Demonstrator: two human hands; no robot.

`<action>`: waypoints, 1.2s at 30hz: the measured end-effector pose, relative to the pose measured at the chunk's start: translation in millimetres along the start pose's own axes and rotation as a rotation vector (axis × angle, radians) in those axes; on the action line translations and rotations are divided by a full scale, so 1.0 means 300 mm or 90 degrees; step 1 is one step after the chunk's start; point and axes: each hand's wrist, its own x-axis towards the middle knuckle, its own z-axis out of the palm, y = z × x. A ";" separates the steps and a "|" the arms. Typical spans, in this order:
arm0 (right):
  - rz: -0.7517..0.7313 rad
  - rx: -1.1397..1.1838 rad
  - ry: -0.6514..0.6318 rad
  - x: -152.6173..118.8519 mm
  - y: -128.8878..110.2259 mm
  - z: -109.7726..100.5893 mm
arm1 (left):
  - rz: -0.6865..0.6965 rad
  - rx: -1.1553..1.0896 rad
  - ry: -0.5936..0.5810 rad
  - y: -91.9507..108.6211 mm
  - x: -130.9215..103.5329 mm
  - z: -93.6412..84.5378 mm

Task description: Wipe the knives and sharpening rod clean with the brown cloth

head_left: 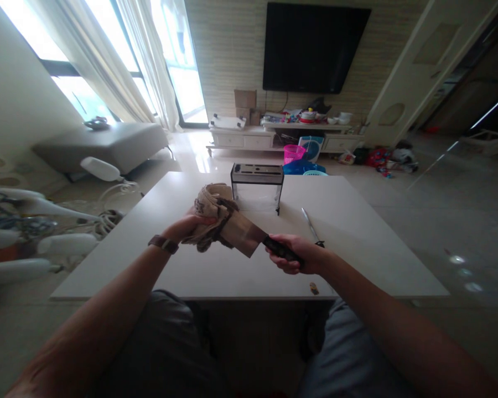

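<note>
My right hand (292,253) is closed round the black handle of a cleaver (245,235), whose wide blade points to the left. A crumpled beige and brown cloth (211,203) is in my left hand (193,224), folded over the far end of the blade; most of the left fingers are hidden behind the cloth. Beyond the cleaver a knife block (258,174) with a slotted dark top and clear sides stands on the white table (149,271). A long thin knife or rod (310,223) lies to the right of the block, its near end partly behind my right hand.
A small yellow and dark object (314,288) lies near the table's front edge. White lamp-like parts (66,244) and cables are on the left. Behind the table are a pink basket (294,153), a low cabinet (243,139) and a wall-mounted television (315,48).
</note>
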 end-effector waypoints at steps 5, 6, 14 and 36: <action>-0.021 0.029 -0.015 -0.017 -0.012 -0.009 | 0.026 -0.165 0.078 -0.001 0.021 -0.040; -0.046 0.014 -0.011 -0.024 -0.014 -0.012 | 0.036 -0.201 0.096 -0.001 0.027 -0.049; -0.409 -0.173 0.205 -0.018 -0.009 -0.008 | 0.116 -0.343 0.057 -0.012 0.038 -0.012; -0.189 -0.434 0.245 0.089 0.091 0.071 | 0.040 -0.449 0.074 -0.007 -0.019 0.262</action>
